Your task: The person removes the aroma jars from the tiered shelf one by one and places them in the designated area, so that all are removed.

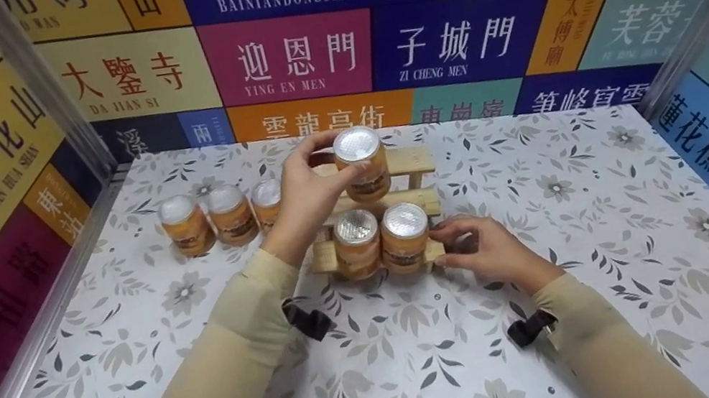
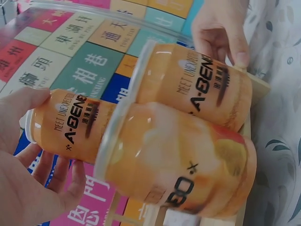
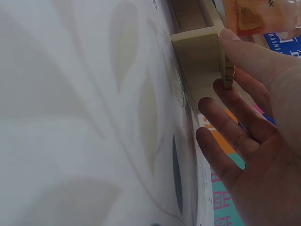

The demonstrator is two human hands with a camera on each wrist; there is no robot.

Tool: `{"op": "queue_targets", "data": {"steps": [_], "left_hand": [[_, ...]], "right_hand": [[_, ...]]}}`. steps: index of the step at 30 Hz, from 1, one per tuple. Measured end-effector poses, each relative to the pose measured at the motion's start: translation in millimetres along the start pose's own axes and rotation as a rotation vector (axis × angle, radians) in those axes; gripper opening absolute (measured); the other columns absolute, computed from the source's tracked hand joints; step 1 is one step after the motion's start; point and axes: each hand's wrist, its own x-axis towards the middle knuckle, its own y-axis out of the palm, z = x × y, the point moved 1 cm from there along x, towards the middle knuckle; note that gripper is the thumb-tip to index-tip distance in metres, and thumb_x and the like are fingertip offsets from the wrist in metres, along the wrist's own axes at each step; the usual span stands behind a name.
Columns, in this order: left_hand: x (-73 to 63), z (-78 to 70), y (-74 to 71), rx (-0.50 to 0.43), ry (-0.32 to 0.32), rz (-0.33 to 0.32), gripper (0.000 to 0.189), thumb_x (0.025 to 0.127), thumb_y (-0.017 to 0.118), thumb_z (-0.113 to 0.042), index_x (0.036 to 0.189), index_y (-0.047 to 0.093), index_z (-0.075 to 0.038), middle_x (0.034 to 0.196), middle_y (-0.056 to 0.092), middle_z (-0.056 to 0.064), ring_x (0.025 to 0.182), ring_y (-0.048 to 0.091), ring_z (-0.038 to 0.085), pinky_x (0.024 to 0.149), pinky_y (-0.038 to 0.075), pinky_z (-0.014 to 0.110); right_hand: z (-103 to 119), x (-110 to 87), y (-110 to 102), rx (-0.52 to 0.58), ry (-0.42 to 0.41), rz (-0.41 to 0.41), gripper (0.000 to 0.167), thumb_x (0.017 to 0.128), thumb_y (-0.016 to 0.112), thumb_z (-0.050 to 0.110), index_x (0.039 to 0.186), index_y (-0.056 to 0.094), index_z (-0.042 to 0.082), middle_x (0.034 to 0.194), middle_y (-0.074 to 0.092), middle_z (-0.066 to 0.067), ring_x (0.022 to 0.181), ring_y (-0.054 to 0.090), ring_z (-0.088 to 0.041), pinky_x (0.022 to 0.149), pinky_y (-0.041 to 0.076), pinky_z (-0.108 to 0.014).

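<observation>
My left hand (image 1: 304, 192) holds an orange drink can (image 1: 367, 180) with a silver top, thumb on one side and fingers round the other. The can is upright over the upper part of a small stepped wooden rack (image 1: 412, 160). Two similar cans, one on the left (image 1: 360, 258) and one on the right (image 1: 405, 248), stand side by side on the lowest step. At the right end of that step, my right hand (image 1: 491, 249) pinches the wooden board (image 3: 197, 47) between thumb and fingers. In the left wrist view the front cans partly cover the held can (image 2: 66, 125).
Left of the rack, three more orange cans stand in a row on the table: an outer can (image 1: 186, 228), a middle can (image 1: 231, 217) and one (image 1: 267, 200) partly behind my left hand. Colourful sign-covered panels (image 1: 293, 56) border the flower-patterned tabletop (image 1: 420, 362).
</observation>
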Motion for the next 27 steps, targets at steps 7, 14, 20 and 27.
{"op": "queue_targets", "data": {"steps": [7,14,20,27], "left_hand": [[-7.5,-3.6,-27.6,0.006,0.029,-0.058,0.055,0.08,0.088,-0.013,0.13,0.065,-0.009,0.125,0.063,0.006,0.114,0.056,0.022,0.095,0.05,0.036],[-11.3,0.3,-47.9,-0.016,0.065,-0.138,0.056,0.079,0.089,-0.012,0.13,0.065,-0.008,0.122,0.064,0.006,0.109,0.055,0.02,0.093,0.051,0.038],[-20.5,8.9,-61.9,0.062,0.084,-0.218,0.056,0.079,0.089,-0.017,0.129,0.064,-0.012,0.12,0.061,0.005,0.105,0.056,0.017,0.086,0.055,0.033],[-30.2,23.1,-79.2,0.089,0.058,-0.264,0.057,0.081,0.089,-0.017,0.13,0.063,-0.01,0.122,0.061,0.006,0.107,0.054,0.017,0.087,0.053,0.032]], "right_hand": [[-1.0,-0.7,0.3,0.021,0.003,-0.001,0.038,0.082,0.088,0.011,0.117,0.075,0.008,0.126,0.069,-0.01,0.109,0.067,-0.027,0.097,0.059,-0.044],[-1.7,-0.6,0.8,0.0,-0.019,-0.011,0.04,0.083,0.087,0.011,0.121,0.075,0.007,0.125,0.069,-0.012,0.107,0.066,-0.03,0.096,0.059,-0.046],[0.7,-0.7,2.1,-0.019,-0.006,-0.011,0.04,0.083,0.087,0.013,0.122,0.075,0.01,0.126,0.069,-0.01,0.108,0.065,-0.028,0.097,0.059,-0.045],[0.9,-1.2,1.3,-0.004,-0.01,-0.006,0.038,0.083,0.087,0.013,0.12,0.075,0.011,0.125,0.07,-0.008,0.109,0.065,-0.027,0.097,0.059,-0.045]]}}
